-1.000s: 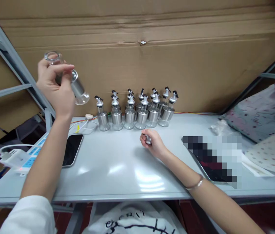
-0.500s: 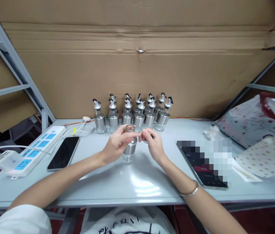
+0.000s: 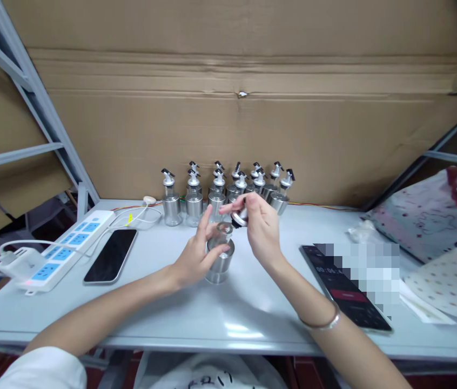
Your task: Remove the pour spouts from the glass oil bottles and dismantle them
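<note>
A glass bottle (image 3: 221, 260) with a steel sleeve stands upright on the table in front of me, its mouth uncovered. My left hand (image 3: 196, 253) holds it from the left, thumb across its front near the shoulder; some of the other fingers are hidden behind. Just above and right of the mouth, my right hand (image 3: 261, 224) grips a pourer spout (image 3: 239, 218), silver with a black stopper at its lower end. The spout is tilted and apart from the bottle. Its upper part is hidden by my fingers.
Several capped bottles (image 3: 194, 205) stand in rows against the cardboard wall (image 3: 196, 129). Left are a power strip (image 3: 68, 246) with a white cable and a phone (image 3: 111, 256). Right lie another phone (image 3: 348, 292), partly pixelated, and bags (image 3: 418, 210).
My right hand has risen with the spout, now tilted near the bottle mouth. My left hand's fingers have moved off the mouth down to the bottle's shoulder. The camera view has shifted slightly.
</note>
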{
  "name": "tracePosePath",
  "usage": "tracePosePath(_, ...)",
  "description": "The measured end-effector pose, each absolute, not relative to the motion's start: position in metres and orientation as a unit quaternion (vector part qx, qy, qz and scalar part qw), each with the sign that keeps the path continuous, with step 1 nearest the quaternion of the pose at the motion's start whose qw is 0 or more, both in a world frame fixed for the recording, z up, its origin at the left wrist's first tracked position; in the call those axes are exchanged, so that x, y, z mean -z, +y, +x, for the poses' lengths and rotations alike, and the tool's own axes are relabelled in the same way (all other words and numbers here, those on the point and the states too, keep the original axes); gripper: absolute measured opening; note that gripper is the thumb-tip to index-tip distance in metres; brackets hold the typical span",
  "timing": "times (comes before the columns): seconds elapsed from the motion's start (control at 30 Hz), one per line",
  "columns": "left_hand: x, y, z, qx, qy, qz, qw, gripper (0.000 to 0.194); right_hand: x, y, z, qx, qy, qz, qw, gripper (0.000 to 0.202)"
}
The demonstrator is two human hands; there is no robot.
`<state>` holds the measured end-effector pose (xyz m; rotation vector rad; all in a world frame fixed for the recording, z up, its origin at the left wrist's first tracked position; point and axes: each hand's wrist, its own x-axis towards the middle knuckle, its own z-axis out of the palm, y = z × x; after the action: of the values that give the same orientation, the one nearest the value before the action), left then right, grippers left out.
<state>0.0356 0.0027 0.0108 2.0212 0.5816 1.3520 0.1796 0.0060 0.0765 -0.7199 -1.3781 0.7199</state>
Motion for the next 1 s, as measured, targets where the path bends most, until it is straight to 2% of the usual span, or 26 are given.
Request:
tracePosePath(0.27,0.008,0.002,0.041,-0.565,0.247,0.732,0.29,0.077,-0.077,0.011,0.165,-0.3,-0.651,-0.277,0.64,0.025)
tracePosePath(0.43,0.008,0.003,0.042,-0.57,0.238,0.733,0.285,0.08,-0.073,0.012,0.163,-0.312,-0.659,-0.274,0.627,0.03)
tracePosePath(0.67,0.01,0.004,0.04,-0.549,0.242,0.756,0.26,0.086,-0.062,0.009,0.163,-0.264,-0.677,-0.296,0.62,0.035)
tracePosePath(0.83,0.009,0.005,0.039,-0.555,0.209,0.778,0.207,0.08,-0.06,0.012,0.166,-0.243,-0.687,-0.299,0.616,0.04)
tracePosePath(1.0,0.008,0.006,0.038,-0.539,0.218,0.8,0.147,0.066,-0.056,0.013,0.17,-0.223,-0.713,-0.279,0.603,0.036)
